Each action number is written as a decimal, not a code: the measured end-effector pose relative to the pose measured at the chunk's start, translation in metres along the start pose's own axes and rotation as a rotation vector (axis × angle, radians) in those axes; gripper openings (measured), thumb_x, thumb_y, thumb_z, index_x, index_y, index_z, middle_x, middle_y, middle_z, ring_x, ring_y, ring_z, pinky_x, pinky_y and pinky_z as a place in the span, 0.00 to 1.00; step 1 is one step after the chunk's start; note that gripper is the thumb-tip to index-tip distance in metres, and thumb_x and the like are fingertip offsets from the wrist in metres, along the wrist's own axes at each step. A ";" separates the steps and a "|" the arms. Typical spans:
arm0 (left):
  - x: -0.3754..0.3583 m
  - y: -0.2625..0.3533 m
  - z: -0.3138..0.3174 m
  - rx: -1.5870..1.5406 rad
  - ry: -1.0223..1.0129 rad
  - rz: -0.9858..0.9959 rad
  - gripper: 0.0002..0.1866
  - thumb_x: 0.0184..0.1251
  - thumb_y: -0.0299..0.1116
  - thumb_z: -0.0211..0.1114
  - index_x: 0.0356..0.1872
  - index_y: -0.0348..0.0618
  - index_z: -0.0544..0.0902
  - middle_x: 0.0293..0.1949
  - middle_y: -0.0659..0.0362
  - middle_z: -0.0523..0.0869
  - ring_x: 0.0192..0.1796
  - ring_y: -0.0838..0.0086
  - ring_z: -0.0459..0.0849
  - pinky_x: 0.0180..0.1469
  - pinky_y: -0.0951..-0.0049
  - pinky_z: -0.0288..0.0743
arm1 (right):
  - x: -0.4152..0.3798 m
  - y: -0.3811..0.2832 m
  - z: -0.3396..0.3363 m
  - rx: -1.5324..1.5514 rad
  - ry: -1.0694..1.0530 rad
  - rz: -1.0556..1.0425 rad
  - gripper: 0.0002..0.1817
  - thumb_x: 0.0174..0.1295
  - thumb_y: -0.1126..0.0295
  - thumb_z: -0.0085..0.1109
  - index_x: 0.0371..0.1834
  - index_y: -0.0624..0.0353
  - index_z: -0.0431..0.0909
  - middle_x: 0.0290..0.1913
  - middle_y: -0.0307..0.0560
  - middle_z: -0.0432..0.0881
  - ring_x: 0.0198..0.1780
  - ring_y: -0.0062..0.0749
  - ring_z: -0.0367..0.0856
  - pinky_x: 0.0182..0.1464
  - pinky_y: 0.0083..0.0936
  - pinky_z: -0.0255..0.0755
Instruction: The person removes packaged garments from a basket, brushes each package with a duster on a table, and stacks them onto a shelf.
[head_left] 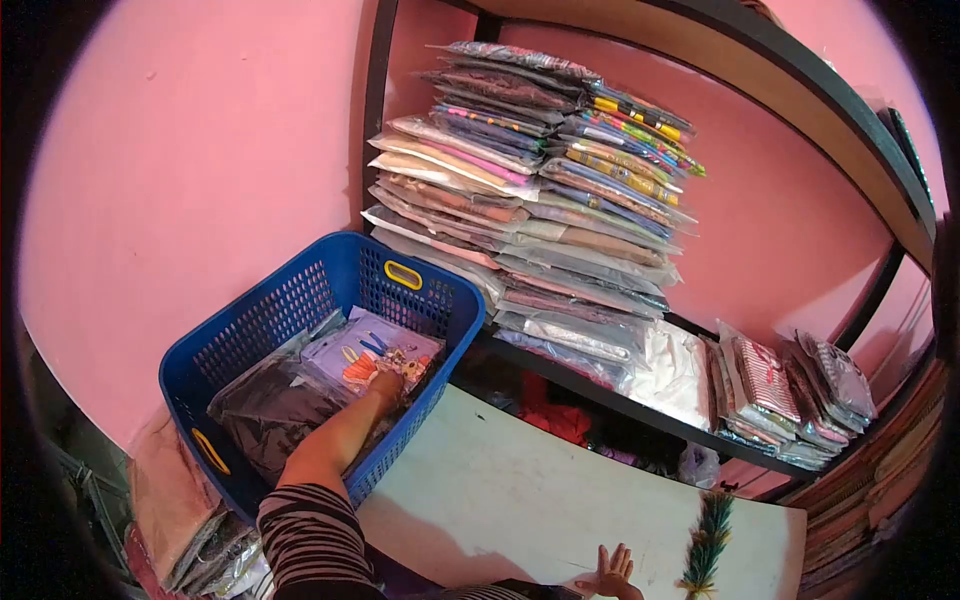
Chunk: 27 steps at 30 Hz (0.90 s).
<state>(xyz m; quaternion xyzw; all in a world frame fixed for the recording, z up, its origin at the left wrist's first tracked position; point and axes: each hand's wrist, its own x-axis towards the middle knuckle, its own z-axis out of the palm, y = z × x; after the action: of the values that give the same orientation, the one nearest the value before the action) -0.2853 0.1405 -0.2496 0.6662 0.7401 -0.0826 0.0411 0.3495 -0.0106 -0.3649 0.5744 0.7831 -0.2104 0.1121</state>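
Note:
My left hand (386, 388) reaches down into a blue plastic basket (470, 300) with yellow handles. It touches a lilac packet (345, 345) with a colourful print, in clear wrapping; its fingertips are too hidden to tell how they are set. Beside that packet, in the same basket, lie dark garments in clear plastic (270, 405). My right hand (612, 572) is over the pale tabletop (500, 470) at the bottom edge, fingers spread, holding nothing.
Tall stacks of bagged clothes (590, 240) fill the dark-framed shelf, with smaller piles (765, 385) at its right. A green tinsel-like strand (708, 545) lies on the table's right part. More packets (185, 510) are below the basket at left.

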 end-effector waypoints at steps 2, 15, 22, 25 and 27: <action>0.003 -0.012 -0.001 -0.122 0.010 0.008 0.15 0.47 0.38 0.61 0.33 0.39 0.80 0.34 0.46 0.81 0.37 0.57 0.81 0.40 0.64 0.74 | 0.000 -0.005 -0.005 -0.023 0.015 -0.023 0.57 0.42 0.30 0.48 0.68 0.46 0.29 0.65 0.70 0.23 0.65 0.71 0.28 0.55 0.69 0.39; -0.055 -0.025 -0.141 -0.295 0.557 -0.367 0.11 0.57 0.32 0.49 0.38 0.39 0.75 0.33 0.42 0.79 0.38 0.50 0.79 0.39 0.56 0.72 | 0.005 -0.011 -0.018 0.125 -0.114 0.087 0.66 0.29 0.23 0.49 0.67 0.46 0.28 0.64 0.69 0.19 0.65 0.62 0.14 0.61 0.57 0.22; -0.141 0.033 -0.279 -0.450 1.080 -0.023 0.10 0.63 0.32 0.46 0.37 0.37 0.72 0.28 0.43 0.77 0.33 0.51 0.78 0.35 0.59 0.68 | 0.001 -0.009 -0.012 0.147 -0.037 0.051 0.63 0.31 0.25 0.50 0.68 0.45 0.32 0.65 0.69 0.21 0.65 0.63 0.15 0.61 0.58 0.21; -0.170 0.092 -0.309 -0.523 1.059 0.186 0.11 0.64 0.33 0.46 0.38 0.36 0.72 0.27 0.45 0.77 0.31 0.54 0.76 0.34 0.64 0.67 | -0.003 -0.011 -0.014 0.125 0.027 0.030 0.62 0.31 0.26 0.51 0.68 0.43 0.33 0.65 0.68 0.23 0.66 0.63 0.19 0.61 0.58 0.24; -0.185 0.134 -0.318 -0.524 1.028 0.295 0.11 0.64 0.33 0.47 0.39 0.36 0.73 0.26 0.45 0.77 0.30 0.55 0.75 0.33 0.66 0.67 | -0.002 -0.011 -0.011 0.139 0.046 0.032 0.62 0.31 0.26 0.52 0.68 0.42 0.34 0.66 0.67 0.23 0.66 0.63 0.18 0.61 0.57 0.24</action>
<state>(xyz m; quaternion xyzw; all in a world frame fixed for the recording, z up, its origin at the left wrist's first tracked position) -0.1167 0.0289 0.0859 0.6841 0.5604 0.4426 -0.1486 0.3404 -0.0103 -0.3516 0.5980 0.7597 -0.2489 0.0572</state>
